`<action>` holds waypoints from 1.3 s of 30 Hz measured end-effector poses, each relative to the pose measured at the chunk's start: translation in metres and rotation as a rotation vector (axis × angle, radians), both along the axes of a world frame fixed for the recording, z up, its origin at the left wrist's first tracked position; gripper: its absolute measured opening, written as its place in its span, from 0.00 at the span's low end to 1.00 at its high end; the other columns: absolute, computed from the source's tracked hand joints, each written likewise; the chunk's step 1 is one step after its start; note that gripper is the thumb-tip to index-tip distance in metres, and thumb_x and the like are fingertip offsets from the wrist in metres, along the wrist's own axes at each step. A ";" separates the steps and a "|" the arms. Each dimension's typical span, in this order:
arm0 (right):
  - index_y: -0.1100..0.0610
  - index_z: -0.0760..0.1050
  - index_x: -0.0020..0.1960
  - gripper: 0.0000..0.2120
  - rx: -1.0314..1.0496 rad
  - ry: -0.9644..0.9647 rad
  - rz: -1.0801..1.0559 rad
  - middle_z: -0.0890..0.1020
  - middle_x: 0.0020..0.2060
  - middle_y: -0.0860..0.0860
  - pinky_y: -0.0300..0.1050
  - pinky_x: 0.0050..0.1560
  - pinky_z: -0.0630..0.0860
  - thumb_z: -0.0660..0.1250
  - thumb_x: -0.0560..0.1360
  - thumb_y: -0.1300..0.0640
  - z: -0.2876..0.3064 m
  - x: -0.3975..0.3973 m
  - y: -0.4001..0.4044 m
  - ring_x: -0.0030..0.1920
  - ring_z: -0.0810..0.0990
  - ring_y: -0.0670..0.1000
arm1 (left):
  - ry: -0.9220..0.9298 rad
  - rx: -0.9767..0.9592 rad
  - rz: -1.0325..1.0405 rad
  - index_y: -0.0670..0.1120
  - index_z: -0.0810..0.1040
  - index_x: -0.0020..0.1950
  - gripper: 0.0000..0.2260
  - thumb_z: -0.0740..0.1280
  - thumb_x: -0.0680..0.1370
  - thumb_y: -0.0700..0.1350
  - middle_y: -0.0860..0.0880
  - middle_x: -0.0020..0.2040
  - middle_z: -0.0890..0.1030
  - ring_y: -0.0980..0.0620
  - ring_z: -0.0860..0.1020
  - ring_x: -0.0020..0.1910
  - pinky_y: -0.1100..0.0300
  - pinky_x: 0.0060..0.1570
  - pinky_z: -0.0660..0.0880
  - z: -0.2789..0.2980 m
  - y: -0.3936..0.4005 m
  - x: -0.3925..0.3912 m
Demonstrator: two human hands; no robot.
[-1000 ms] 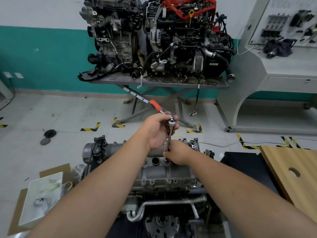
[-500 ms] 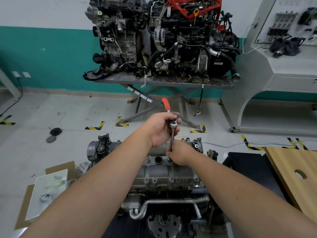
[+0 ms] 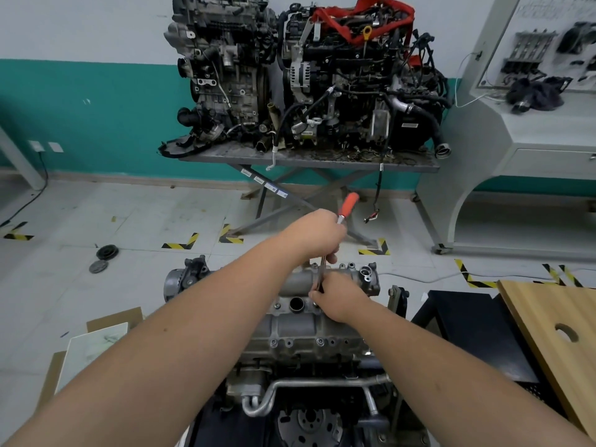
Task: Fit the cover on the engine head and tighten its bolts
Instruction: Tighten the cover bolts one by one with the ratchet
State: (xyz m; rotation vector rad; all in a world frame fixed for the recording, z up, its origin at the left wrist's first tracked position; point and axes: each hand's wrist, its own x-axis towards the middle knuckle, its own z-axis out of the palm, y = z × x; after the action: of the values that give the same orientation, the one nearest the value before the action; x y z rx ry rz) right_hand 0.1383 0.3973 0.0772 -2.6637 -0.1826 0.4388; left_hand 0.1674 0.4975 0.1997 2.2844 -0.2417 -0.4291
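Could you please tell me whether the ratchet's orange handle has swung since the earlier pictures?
Yes: the orange-handled ratchet swung rightward, judged against the grey metal cover.

The grey cast-aluminium engine-head cover (image 3: pixel 303 327) sits flat atop the engine, long side running left to right, a round open hole (image 3: pixel 296 304) near its middle; small silver bolts (image 3: pixel 274 342) stand along its near flange. The orange-handled steel ratchet wrench (image 3: pixel 350 201) tilts up and away; its thin extension bar (image 3: pixel 320 275) drops nearly upright onto the cover's far side.
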 end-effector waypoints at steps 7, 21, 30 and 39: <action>0.50 0.67 0.38 0.13 -0.001 -0.053 0.013 0.72 0.34 0.48 0.45 0.38 0.67 0.62 0.81 0.48 -0.004 -0.005 -0.003 0.38 0.73 0.49 | -0.867 0.744 -0.510 0.51 0.75 0.50 0.12 0.58 0.84 0.57 0.52 0.42 0.71 0.47 0.75 0.43 0.55 0.38 0.65 -0.006 0.006 -0.007; 0.45 0.80 0.52 0.08 0.885 -0.409 -0.359 0.83 0.46 0.40 0.37 0.51 0.77 0.62 0.80 0.52 0.081 -0.001 -0.027 0.48 0.80 0.38 | -0.275 -0.648 0.257 0.67 0.75 0.57 0.18 0.51 0.76 0.68 0.67 0.53 0.81 0.66 0.79 0.54 0.58 0.54 0.76 -0.067 -0.007 -0.040; 0.48 0.78 0.33 0.16 0.425 -0.062 -0.019 0.75 0.25 0.43 0.36 0.29 0.67 0.66 0.77 0.43 0.119 0.009 -0.011 0.30 0.72 0.42 | 0.165 -1.072 0.450 0.47 0.83 0.50 0.20 0.58 0.81 0.59 0.45 0.42 0.84 0.51 0.82 0.38 0.55 0.40 0.78 -0.080 0.005 -0.016; 0.55 0.71 0.38 0.09 1.492 0.543 -0.589 0.77 0.33 0.52 0.44 0.39 0.74 0.65 0.76 0.62 0.090 0.003 -0.004 0.32 0.78 0.51 | -0.072 -0.570 0.460 0.52 0.80 0.44 0.11 0.60 0.83 0.50 0.48 0.46 0.84 0.53 0.81 0.46 0.54 0.48 0.76 -0.101 0.012 -0.033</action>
State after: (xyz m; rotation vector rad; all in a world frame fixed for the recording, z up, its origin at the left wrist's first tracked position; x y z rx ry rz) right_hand 0.1410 0.3931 0.1674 -1.0022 0.3264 0.4998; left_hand 0.1346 0.5090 0.0984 1.7203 0.1197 -0.0261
